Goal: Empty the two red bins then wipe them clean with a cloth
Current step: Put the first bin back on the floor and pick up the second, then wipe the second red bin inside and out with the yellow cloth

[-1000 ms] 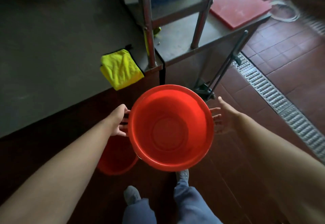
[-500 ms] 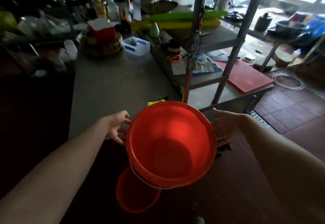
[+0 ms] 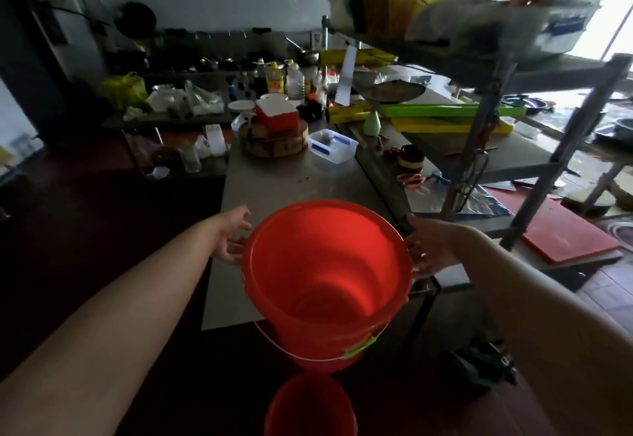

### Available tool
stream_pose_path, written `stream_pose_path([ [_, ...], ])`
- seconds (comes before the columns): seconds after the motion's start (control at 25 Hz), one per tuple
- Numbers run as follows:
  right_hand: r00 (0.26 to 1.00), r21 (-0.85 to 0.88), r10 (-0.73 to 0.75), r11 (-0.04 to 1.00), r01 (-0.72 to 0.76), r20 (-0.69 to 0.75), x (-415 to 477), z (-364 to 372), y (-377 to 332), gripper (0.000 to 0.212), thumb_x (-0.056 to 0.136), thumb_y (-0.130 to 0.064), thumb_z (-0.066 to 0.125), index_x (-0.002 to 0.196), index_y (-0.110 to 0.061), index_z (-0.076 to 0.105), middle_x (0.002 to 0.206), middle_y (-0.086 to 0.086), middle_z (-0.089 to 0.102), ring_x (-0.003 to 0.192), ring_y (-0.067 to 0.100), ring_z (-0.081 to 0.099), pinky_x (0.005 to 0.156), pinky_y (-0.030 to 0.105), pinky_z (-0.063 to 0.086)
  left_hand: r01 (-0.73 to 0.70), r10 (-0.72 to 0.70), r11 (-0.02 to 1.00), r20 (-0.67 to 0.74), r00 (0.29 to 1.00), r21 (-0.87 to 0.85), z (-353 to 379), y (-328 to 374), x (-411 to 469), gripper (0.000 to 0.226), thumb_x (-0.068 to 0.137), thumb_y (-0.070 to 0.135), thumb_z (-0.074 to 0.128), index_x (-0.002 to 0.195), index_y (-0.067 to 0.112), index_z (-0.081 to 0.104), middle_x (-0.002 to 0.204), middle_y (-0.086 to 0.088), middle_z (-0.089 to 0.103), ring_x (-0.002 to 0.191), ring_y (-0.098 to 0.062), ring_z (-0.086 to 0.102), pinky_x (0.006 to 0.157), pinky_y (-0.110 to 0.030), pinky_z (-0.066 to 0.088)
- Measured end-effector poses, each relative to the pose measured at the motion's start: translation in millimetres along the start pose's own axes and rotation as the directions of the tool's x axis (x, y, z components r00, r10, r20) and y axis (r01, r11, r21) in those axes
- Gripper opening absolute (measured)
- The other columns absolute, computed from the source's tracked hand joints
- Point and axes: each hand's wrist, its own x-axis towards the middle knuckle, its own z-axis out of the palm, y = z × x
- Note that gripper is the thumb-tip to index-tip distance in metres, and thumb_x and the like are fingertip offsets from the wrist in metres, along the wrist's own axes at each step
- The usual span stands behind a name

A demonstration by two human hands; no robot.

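Observation:
I hold an empty red bin point(image 3: 325, 278) up in front of me, over the near edge of the steel table point(image 3: 274, 192). My left hand point(image 3: 233, 237) grips its rim on the left and my right hand point(image 3: 433, 247) grips the rim on the right. The bin's wire handle with a green grip point(image 3: 359, 350) hangs below it. A second red bin point(image 3: 310, 408) stands on the dark floor straight under the first. No cloth shows in this view.
The table's far end carries a round wooden block point(image 3: 274, 142), a red box point(image 3: 277, 117) and a clear tub point(image 3: 332, 149). A metal rack point(image 3: 479, 161) stands to the right, with a red cutting board point(image 3: 568, 237) low on it. Bottles and bags crowd the back counter.
Both hands have raised the red bin from knee height to table height, and my view has tilted up from the floor to the kitchen. The yellow cloth has gone out of sight behind the bin.

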Motion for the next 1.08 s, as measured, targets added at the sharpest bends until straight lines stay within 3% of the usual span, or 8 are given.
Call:
stream_pose_path([
  [0.12, 1.0, -0.016, -0.02, 1.0, 0.02, -0.006, 31, 24, -35, 0.072, 0.1, -0.069, 0.031, 0.112, -0.006, 0.063, 0.115, 0.013, 0.065, 0.105, 0.033, 0.06, 0.081, 0.048, 0.053, -0.055, 0.052, 0.998, -0.084, 0.995, -0.036, -17, 10, 16, 0.039, 0.094, 0.044, 0.046, 0.119, 0.015, 0.057, 0.112, -0.015, 0.057, 0.099, -0.029, 0.059, 0.068, -0.042, 0.051],
  [0.32, 0.999, -0.076, -0.006, 0.997, 0.009, 0.041, 96, 46, -87, 0.073, 0.098, -0.072, 0.032, 0.124, -0.01, 0.063, 0.122, 0.01, 0.064, 0.1, 0.029, 0.059, 0.074, 0.039, 0.054, -0.074, 0.053, 0.991, -0.182, 0.982, -0.114, -35, 28, 52, 0.038, 0.093, 0.041, 0.047, 0.122, 0.018, 0.057, 0.12, -0.012, 0.059, 0.107, -0.029, 0.058, 0.09, -0.046, 0.05],
  [0.44, 0.999, -0.098, -0.005, 0.995, 0.009, 0.04, 135, 60, -113, 0.069, 0.095, -0.073, 0.041, 0.115, -0.011, 0.064, 0.109, 0.012, 0.063, 0.091, 0.028, 0.061, 0.072, 0.043, 0.058, -0.072, 0.04, 0.986, -0.207, 0.977, -0.148, -45, 40, 74, 0.037, 0.091, 0.04, 0.047, 0.12, 0.018, 0.058, 0.119, -0.011, 0.061, 0.109, -0.029, 0.058, 0.084, -0.044, 0.051],
  [0.56, 0.999, -0.149, -0.004, 0.989, 0.012, 0.05, 163, 73, -135, 0.062, 0.095, -0.07, 0.045, 0.113, -0.013, 0.06, 0.105, 0.015, 0.057, 0.087, 0.029, 0.057, 0.083, 0.045, 0.054, -0.074, 0.024, 0.981, -0.262, 0.965, -0.179, -53, 42, 96, 0.034, 0.091, 0.041, 0.047, 0.115, 0.019, 0.058, 0.112, -0.009, 0.062, 0.101, -0.026, 0.059, 0.069, -0.042, 0.048],
  [0.72, 0.995, -0.15, 0.032, 0.989, -0.017, 0.099, 183, 87, -141, 0.066, 0.094, -0.07, 0.048, 0.117, -0.01, 0.061, 0.107, 0.017, 0.059, 0.092, 0.03, 0.059, 0.096, 0.05, 0.053, -0.077, 0.019, 0.982, -0.318, 0.948, -0.17, -64, 45, 127, 0.03, 0.092, 0.04, 0.047, 0.109, 0.019, 0.06, 0.099, -0.007, 0.064, 0.089, -0.024, 0.061, 0.065, -0.039, 0.046],
  [0.8, 0.992, -0.113, 0.017, 0.994, -0.003, 0.124, 188, 91, -135, 0.068, 0.092, -0.072, 0.051, 0.119, -0.01, 0.064, 0.113, 0.016, 0.059, 0.096, 0.03, 0.059, 0.093, 0.051, 0.055, -0.075, 0.022, 0.984, -0.306, 0.952, -0.162, -69, 49, 142, 0.027, 0.091, 0.038, 0.047, 0.104, 0.018, 0.06, 0.097, -0.007, 0.063, 0.087, -0.024, 0.06, 0.065, -0.038, 0.046],
  [0.96, 0.995, -0.134, 0.068, 0.989, -0.058, 0.07, 193, 107, -122, 0.063, 0.094, -0.073, 0.046, 0.11, -0.014, 0.061, 0.108, 0.011, 0.057, 0.085, 0.026, 0.058, 0.083, 0.039, 0.052, -0.12, 0.098, 0.991, -0.269, 0.958, -0.064, -78, 53, 167, 0.017, 0.089, 0.032, 0.047, 0.081, 0.019, 0.057, 0.078, -0.005, 0.06, 0.077, -0.024, 0.058, 0.076, -0.038, 0.047],
  [1.08, 0.999, -0.146, 0.029, 0.989, -0.026, 0.017, 194, 116, -117, 0.059, 0.098, -0.068, 0.042, 0.112, -0.015, 0.063, 0.106, 0.011, 0.061, 0.095, 0.027, 0.06, 0.089, 0.039, 0.045, -0.158, 0.158, 0.987, -0.247, 0.956, 0.02, -84, 45, 176, 0.025, 0.09, 0.027, 0.045, 0.067, 0.02, 0.053, 0.063, -0.002, 0.055, 0.059, -0.021, 0.051, 0.063, -0.032, 0.041],
])
